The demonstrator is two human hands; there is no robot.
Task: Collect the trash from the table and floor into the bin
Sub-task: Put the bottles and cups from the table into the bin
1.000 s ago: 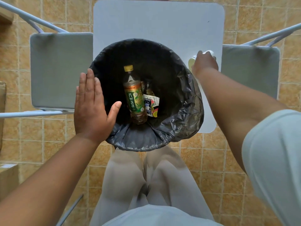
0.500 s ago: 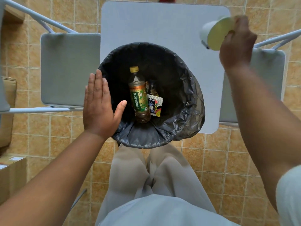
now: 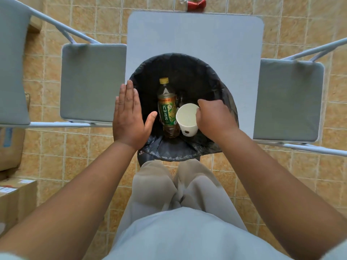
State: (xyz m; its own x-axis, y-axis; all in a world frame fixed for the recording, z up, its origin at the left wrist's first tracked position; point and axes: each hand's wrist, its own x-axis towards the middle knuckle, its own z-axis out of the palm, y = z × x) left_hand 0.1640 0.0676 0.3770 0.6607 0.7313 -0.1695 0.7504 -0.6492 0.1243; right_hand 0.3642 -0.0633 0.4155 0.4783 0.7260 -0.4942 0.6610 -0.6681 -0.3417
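Floor [image 3: 56, 156]: cropped red wrapper [image 3: 196, 4], perhaps.

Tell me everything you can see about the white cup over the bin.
The cup is white, looks like paper and seems empty, with a cream inside and a dark mark on its outer wall. It is tilted, mouth toward the camera, gripped at its side by the right hand above the bin, beside the bottle lying inside.

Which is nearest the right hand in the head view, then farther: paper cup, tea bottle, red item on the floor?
1. paper cup: gripped by the right hand
2. tea bottle: left of it, in the bin
3. red item: on floor beyond the table
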